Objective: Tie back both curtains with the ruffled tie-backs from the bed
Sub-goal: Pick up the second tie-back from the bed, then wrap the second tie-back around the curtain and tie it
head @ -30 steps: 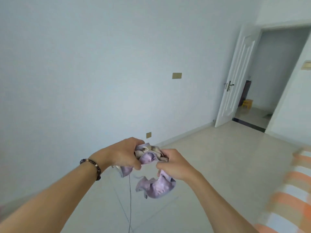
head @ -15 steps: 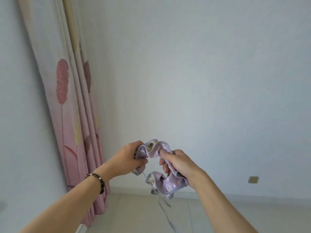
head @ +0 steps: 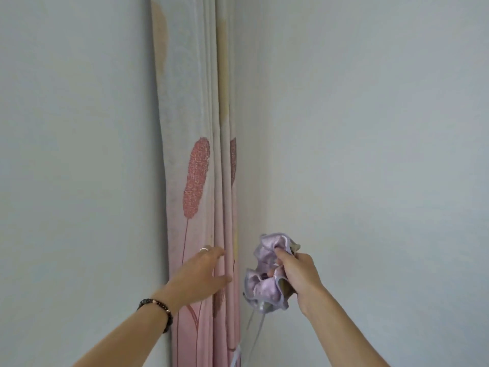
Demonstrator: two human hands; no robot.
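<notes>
The curtain (head: 201, 181) hangs gathered in folds at centre-left of the frame, pale with pink plume prints, in the corner between two plain walls (head: 370, 128). The left hand (head: 202, 271) lies open and flat against its folds, fingers spread, gripping nothing; a ring and a beaded bracelet (head: 158, 311) show. Just right of the curtain, lower centre, the right hand (head: 296, 274) is closed around the bunched lilac ruffled tie-back (head: 264, 287), its thin cords dangling below.

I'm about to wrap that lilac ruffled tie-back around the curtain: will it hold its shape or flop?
Likely floppy: the tie-back bunches and sags from the right hand. Its sheen suggests slippery satin, so it may slide down the curtain. Probably light; one loose grip holds it.
</notes>
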